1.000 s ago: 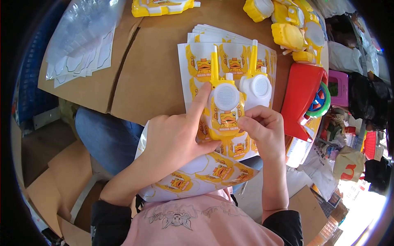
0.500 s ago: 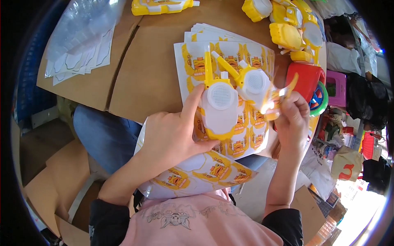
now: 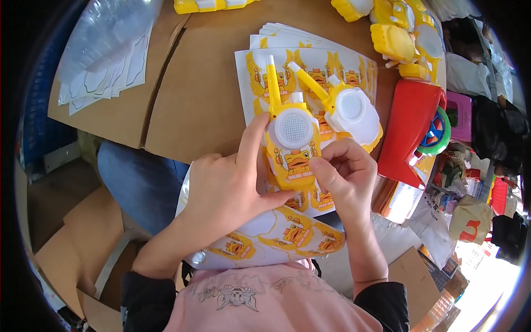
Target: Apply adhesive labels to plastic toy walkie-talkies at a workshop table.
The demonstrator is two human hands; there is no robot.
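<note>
My left hand [image 3: 224, 191] grips a yellow and white toy walkie-talkie [image 3: 291, 144] from its left side, index finger along its edge. My right hand [image 3: 343, 177] pinches the lower right of the same toy, where a yellow duck sticker sits on its front. A second toy walkie-talkie [image 3: 348, 113] lies just to the right on a stack of duck sticker sheets [image 3: 310, 61]. Another sticker sheet [image 3: 276, 235] rests on my lap under my hands.
A cardboard tabletop [image 3: 193, 83] holds clear plastic blister sheets [image 3: 105, 50] at the left and several yellow toys [image 3: 398, 33] at the top right. A red plastic toy [image 3: 412, 127] stands at the right edge. Cartons and bags clutter the floor at the right.
My right hand came back from the right side and now pinches the lower front of the walkie-talkie. The toy sits lower and upright in my left hand.
</note>
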